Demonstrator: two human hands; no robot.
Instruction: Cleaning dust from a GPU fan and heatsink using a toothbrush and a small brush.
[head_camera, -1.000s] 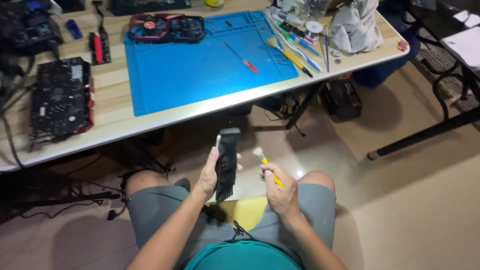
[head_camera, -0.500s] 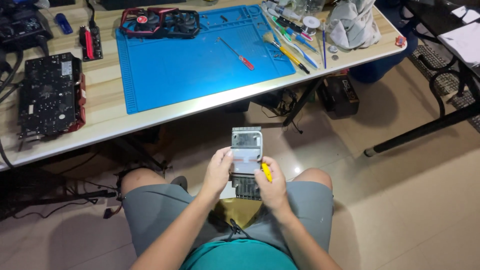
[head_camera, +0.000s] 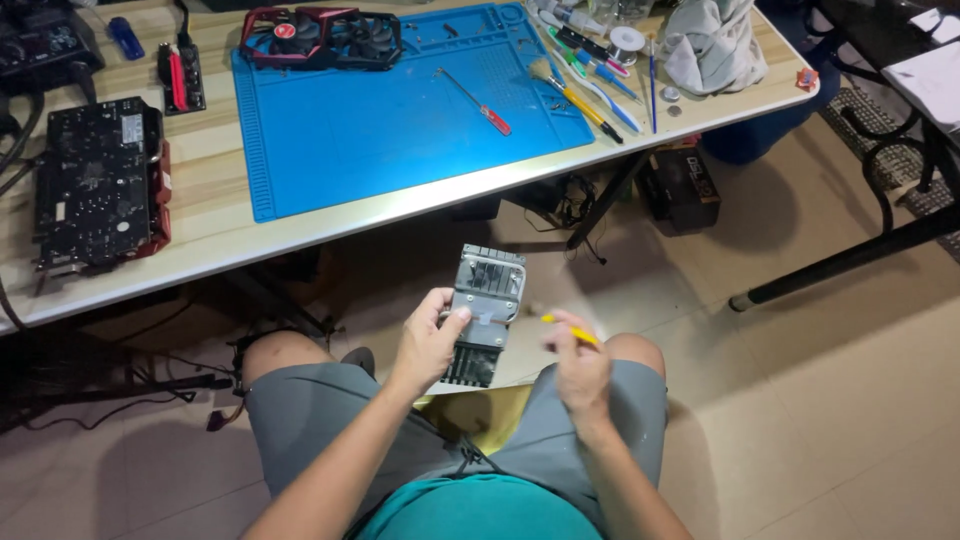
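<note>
The left hand (head_camera: 428, 345) grips a grey metal heatsink (head_camera: 484, 312) and holds it up over the person's knees, near the table (head_camera: 215, 235). The right hand (head_camera: 580, 365), just to the right of it, pinches a thin yellow tool (head_camera: 568, 331). Far off, a red screwdriver (head_camera: 478, 100) lies on the blue mat (head_camera: 380, 130).

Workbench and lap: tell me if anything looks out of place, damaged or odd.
Nothing looks damaged or spilled. The heatsink is held over the lap in the left hand, off the blue mat. The right hand holds a yellow tool. The red screwdriver lies loose on the mat.
</note>
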